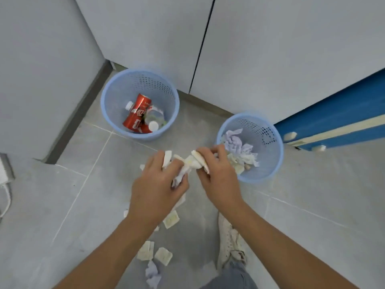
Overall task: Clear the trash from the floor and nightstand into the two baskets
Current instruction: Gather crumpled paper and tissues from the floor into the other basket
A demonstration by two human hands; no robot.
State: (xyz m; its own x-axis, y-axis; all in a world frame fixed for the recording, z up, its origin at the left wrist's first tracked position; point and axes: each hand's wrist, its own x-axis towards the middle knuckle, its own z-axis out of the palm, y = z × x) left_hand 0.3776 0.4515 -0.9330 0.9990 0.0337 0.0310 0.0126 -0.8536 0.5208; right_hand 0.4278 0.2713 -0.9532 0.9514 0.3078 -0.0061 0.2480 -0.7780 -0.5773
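Two light-blue baskets stand on the grey tile floor. The left basket (pixel 108 113) holds red cans and clear bottles. The right basket (pixel 277 155) holds crumpled tissues and paper scraps. My left hand (pixel 156 190) is closed on a bunch of white paper scraps and tissue (pixel 183 174). My right hand (pixel 218 180) grips a cream paper scrap (pixel 201 159), just left of the right basket's rim. Both hands touch in the middle above the floor. More cream scraps (pixel 163 255) and a crumpled lilac tissue (pixel 153 274) lie on the floor below my arms.
A blue nightstand with cream drawer knobs (pixel 333 122) stands at the right. Grey cabinet doors (pixel 270 49) back the baskets. My white shoe (pixel 229 243) rests on the floor at the lower middle. A white cable (pixel 6 197) lies at the left edge.
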